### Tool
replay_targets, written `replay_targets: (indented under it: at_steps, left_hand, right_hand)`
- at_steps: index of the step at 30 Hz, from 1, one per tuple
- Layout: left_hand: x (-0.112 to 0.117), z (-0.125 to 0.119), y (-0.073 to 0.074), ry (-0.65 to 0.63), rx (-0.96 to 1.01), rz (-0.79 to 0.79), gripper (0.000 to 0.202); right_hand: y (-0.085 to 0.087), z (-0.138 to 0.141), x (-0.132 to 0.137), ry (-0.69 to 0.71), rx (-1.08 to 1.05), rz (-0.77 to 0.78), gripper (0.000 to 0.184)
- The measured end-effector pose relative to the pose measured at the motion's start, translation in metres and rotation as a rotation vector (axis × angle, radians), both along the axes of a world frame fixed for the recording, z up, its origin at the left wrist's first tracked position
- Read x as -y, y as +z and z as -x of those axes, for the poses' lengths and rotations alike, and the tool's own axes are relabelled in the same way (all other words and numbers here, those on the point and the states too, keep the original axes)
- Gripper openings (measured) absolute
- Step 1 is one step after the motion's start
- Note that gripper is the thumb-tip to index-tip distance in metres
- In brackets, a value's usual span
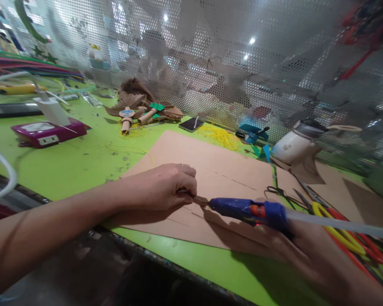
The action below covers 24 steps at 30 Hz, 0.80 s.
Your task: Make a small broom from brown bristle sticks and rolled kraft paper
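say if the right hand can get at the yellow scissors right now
Probably not without letting go first: the right hand is holding the glue gun, though the yellow scissors lie close beside it.

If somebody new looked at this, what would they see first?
Probably the blue glue gun in the right hand, its tip at the thin brown piece the left hand holds over brown paper. Next, perhaps the bright green table, with a purple power strip at the picture's left and yellow strands beyond the paper.
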<state>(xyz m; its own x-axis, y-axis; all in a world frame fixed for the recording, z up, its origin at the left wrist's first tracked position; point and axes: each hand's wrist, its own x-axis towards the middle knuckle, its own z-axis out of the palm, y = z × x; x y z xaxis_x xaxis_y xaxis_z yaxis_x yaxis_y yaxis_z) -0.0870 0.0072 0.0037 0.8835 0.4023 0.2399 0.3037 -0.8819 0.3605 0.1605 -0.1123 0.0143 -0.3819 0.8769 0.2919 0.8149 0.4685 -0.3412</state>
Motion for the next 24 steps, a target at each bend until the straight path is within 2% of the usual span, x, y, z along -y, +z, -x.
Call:
replay_targets:
  at_steps: [9,18,24]
  left_hand:
    - [0.0001,0.0008,0.0004,-0.011,-0.018,0.000,0.012]
    - [-0.0013,0.0007,-0.0001,-0.017,-0.004,0.019,0.012]
    - [-0.0014,0.0005,0.0010,-0.015,-0.009,0.015,0.012]
  right_hand:
    - [0.0022,-0.0063,0.0013,-0.031,0.086,0.030,0.026]
    - [-0.0008,0.0029,-0.0023,0.001,-0.020,0.005,0.018]
    - [0.0024,0.0020,-0.0021,-0.022,-0.024,-0.012,0.019]
